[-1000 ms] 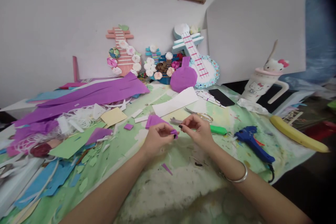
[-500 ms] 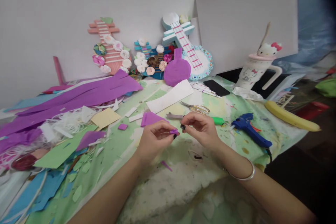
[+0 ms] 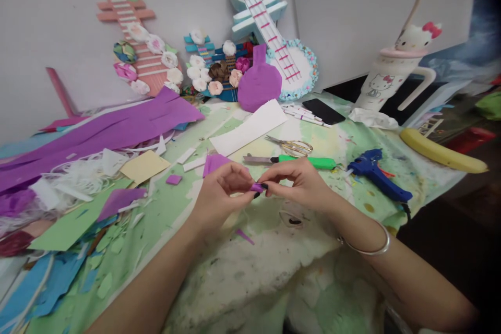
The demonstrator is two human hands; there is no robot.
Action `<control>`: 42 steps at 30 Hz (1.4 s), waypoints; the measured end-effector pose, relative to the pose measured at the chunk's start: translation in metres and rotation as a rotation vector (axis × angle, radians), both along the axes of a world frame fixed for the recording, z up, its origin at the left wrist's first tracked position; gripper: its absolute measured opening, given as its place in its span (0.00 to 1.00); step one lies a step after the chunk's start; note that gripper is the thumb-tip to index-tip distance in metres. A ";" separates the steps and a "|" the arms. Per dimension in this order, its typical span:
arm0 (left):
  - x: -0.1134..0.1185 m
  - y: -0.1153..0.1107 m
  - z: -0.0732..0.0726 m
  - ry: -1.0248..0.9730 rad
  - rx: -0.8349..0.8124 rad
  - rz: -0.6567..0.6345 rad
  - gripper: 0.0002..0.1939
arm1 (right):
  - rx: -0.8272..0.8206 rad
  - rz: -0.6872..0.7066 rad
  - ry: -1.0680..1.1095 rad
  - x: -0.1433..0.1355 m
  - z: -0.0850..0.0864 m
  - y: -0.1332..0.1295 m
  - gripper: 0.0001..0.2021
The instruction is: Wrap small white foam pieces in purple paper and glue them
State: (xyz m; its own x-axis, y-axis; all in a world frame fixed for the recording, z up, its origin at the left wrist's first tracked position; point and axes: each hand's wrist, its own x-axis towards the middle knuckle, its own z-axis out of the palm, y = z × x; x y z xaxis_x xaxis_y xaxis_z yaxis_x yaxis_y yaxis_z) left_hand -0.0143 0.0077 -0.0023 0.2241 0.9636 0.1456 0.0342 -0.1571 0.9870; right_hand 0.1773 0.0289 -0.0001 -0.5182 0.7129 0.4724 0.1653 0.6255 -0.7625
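A small purple piece [image 3: 256, 187] is pinched between the fingertips of both hands, low over the table. My left hand [image 3: 225, 188] grips its left side with thumb and forefinger. From the right, my right hand [image 3: 295, 180] closes its thumb and finger on the other end. Just behind my left hand lies a larger purple sheet [image 3: 213, 164]. A green-handled knife [image 3: 307, 162] rests behind my right hand, with gold-handled scissors [image 3: 295, 146] beyond it. A purple sliver [image 3: 245, 236] lies on the cloth in front.
A blue glue gun [image 3: 379, 175] and a banana [image 3: 442, 151] lie at the right. A tumbler [image 3: 381, 81] stands behind them, near a phone [image 3: 323, 111]. Decorated instrument shapes [image 3: 289, 62] lean on the wall. Purple strips [image 3: 97, 130] and scraps cover the left.
My right hand has moved left to meet my left hand, and its fingertips now close on the small purple piece. The whole view has shifted slightly.
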 end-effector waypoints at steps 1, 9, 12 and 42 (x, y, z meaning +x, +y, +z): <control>-0.001 0.001 -0.001 0.025 0.029 -0.010 0.11 | 0.066 -0.010 -0.035 0.000 -0.001 0.000 0.06; -0.002 -0.001 -0.006 0.187 0.165 0.056 0.07 | 0.518 -0.133 -0.141 -0.007 -0.015 0.004 0.06; 0.000 -0.003 -0.007 0.238 0.236 0.113 0.08 | 0.565 -0.138 -0.155 -0.008 -0.016 0.002 0.06; -0.003 0.003 -0.016 0.342 0.272 0.048 0.09 | 0.453 -0.085 -0.183 -0.007 -0.019 0.001 0.05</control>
State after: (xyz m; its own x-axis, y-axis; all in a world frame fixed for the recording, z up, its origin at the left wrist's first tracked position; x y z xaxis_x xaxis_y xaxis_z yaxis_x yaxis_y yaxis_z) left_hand -0.0172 0.0104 -0.0186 0.2598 0.9110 0.3203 0.3653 -0.3998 0.8407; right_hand 0.1703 0.0304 -0.0193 -0.5706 0.4999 0.6515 0.3353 0.8661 -0.3708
